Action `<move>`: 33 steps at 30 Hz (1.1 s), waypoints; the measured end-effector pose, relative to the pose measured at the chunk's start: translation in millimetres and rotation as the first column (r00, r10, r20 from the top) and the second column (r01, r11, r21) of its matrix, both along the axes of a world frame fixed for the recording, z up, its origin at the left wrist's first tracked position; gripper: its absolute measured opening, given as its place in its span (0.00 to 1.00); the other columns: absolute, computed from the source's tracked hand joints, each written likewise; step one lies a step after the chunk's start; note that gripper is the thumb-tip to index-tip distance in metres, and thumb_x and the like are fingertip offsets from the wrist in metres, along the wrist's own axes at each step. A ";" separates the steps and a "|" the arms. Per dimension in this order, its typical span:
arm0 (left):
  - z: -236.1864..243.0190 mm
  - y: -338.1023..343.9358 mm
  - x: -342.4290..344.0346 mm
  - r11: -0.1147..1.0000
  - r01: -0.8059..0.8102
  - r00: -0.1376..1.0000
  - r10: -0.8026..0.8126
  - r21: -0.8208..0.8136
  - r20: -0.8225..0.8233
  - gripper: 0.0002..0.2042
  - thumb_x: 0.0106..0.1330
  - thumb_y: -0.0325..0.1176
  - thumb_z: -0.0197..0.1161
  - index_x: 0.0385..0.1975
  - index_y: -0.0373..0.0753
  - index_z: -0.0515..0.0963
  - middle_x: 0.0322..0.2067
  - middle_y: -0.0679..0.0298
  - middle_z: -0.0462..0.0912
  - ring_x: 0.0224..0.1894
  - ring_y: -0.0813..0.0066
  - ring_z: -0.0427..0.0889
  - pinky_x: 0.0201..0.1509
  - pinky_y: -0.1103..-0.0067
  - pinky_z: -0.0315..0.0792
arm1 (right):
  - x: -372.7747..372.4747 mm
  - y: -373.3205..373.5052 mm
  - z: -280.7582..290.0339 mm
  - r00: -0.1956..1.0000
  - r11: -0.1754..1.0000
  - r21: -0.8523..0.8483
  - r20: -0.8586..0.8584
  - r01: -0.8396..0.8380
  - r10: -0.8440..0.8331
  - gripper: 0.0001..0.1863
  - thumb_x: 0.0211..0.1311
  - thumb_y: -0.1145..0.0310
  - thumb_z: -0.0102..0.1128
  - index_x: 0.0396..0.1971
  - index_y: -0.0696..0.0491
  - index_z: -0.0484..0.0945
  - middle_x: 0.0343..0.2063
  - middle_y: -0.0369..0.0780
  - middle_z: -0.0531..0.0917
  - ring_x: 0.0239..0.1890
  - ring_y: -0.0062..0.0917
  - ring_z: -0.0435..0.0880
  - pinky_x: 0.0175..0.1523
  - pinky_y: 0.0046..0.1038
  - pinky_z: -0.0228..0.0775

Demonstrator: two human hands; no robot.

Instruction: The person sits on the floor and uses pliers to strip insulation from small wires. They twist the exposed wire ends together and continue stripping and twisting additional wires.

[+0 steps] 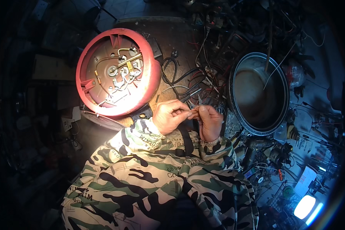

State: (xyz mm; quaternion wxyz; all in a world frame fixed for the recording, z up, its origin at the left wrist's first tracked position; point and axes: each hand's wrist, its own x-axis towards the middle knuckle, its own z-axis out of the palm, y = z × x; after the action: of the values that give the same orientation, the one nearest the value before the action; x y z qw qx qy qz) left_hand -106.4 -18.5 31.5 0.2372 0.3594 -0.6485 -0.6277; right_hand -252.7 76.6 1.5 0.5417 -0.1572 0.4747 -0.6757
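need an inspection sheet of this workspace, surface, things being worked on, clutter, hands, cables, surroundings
Surface: brown work surface, worn-looking, partly covered.
Things in hand: a small thin piece at the fingertips, too small to identify; a red round housing lies nearby, its inner parts and wires exposed.
Clutter: wires and small parts crowd the area beyond the hands; a large round pot stands to the right.
Hands: left hand and right hand close together, fingers pinching the small thin piece.
Cables: dark cables loop right of the housing.
Surroundings: dim edges; a lit lamp at lower right.
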 end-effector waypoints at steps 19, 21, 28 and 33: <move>-10.0 -1.4 15.4 0.787 -0.043 0.980 0.152 0.615 -0.125 0.14 0.72 0.36 0.59 0.45 0.28 0.78 0.31 0.64 0.79 0.32 0.79 0.79 0.33 0.83 0.76 | -23.8 42.7 -87.0 -0.202 0.644 0.741 -0.613 0.189 0.764 0.51 0.37 0.58 0.76 0.63 0.63 0.61 0.57 0.50 0.69 0.60 0.46 0.67 0.63 0.47 0.62; -9.5 -2.8 17.3 0.801 -0.034 0.981 0.141 0.598 -0.133 0.14 0.72 0.34 0.59 0.47 0.29 0.78 0.32 0.63 0.80 0.33 0.79 0.80 0.34 0.83 0.77 | -25.2 40.4 -88.9 -0.148 0.677 0.712 -0.660 0.186 0.736 0.46 0.38 0.64 0.72 0.61 0.63 0.64 0.53 0.50 0.70 0.58 0.46 0.68 0.61 0.49 0.62; -8.5 -3.7 16.6 0.951 -0.103 0.994 0.111 0.291 -0.013 0.10 0.68 0.27 0.63 0.44 0.29 0.82 0.33 0.62 0.84 0.31 0.81 0.81 0.33 0.84 0.77 | -43.4 64.1 -65.0 0.483 0.867 0.443 -0.825 0.229 0.294 0.26 0.51 0.71 0.60 0.52 0.64 0.73 0.37 0.49 0.78 0.35 0.35 0.81 0.40 0.34 0.75; -7.8 -1.6 19.5 0.976 -0.129 0.990 0.116 0.176 0.086 0.10 0.68 0.28 0.63 0.45 0.32 0.83 0.32 0.62 0.84 0.27 0.82 0.80 0.30 0.84 0.75 | -34.0 64.3 26.3 0.605 0.910 0.394 -0.695 -0.131 0.388 0.26 0.52 0.76 0.62 0.54 0.64 0.73 0.32 0.45 0.78 0.32 0.28 0.79 0.40 0.29 0.74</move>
State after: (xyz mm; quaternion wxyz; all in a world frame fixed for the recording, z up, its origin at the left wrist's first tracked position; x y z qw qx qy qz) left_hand -86.9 -20.1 23.7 0.2174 0.4421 -0.5739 -0.6542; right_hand -286.7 140.9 27.8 0.4026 -0.4089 0.7264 -0.3782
